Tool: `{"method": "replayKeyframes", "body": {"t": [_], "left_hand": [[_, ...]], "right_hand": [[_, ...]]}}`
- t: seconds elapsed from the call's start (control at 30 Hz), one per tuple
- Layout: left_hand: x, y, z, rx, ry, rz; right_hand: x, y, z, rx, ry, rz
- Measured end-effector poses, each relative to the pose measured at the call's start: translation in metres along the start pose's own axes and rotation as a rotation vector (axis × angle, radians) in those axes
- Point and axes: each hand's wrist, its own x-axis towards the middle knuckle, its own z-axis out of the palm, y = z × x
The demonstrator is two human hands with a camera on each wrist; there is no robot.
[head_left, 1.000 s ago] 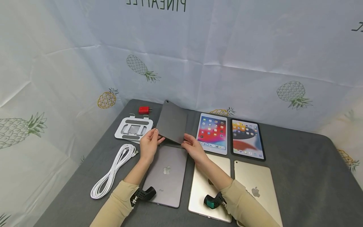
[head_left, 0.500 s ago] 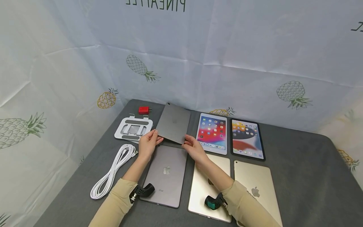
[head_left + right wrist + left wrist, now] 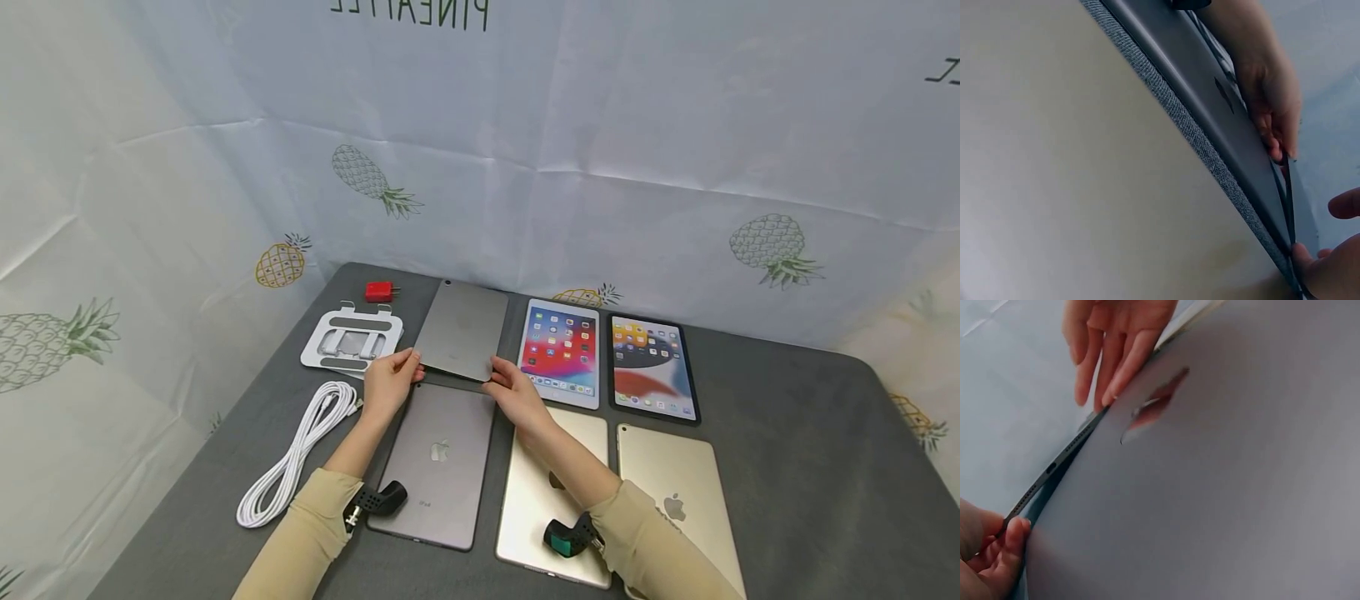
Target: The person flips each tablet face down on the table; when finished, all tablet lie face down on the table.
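My left hand (image 3: 390,382) and right hand (image 3: 513,392) each pinch a near corner of the dark grey tablet (image 3: 463,330), face down and slightly tilted above the table (image 3: 795,450), beyond another grey tablet (image 3: 438,462).

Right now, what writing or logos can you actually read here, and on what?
"PINEAPPLE", mirrored and cut off: backdrop cloth.
"iPad", tiny: grey tablet, below its apple logo.
Apple logo, no words: gold tablet.
Dark letters at the backdrop's right edge: unreadable.
App icons on lit tablets: too small.
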Motion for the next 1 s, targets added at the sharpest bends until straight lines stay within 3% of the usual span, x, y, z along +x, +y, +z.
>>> {"method": "replayKeyframes", "body": {"t": [0.23, 0.47, 0.67, 0.87, 1.0], "left_hand": [[0.0012, -0.0026, -0.0022, 0.204, -0.005, 0.102], [0.0022, -0.002, 0.001, 0.396, -0.025, 0.256], [-0.0011, -0.0003, 0.0017, 0.428, -0.073, 0.261], [-0.0028, 0.0027, 0.0015, 0.469, -0.1, 0.312], [-0.0025, 0.0039, 0.0017, 0.472, -0.109, 0.303]], "right_hand": [[-0.0007, 0.0005, -0.0008, -0.002, 0.004, -0.012], [0.0004, 0.0023, -0.0012, -0.01, 0.013, 0.006], [0.0006, 0.0006, -0.0012, 0.013, 0.015, 0.021], [-0.0019, -0.0046, -0.0016, 0.03, 0.002, 0.023], [-0.0001, -0.0002, -0.0014, 0.027, 0.016, 0.011]]}}
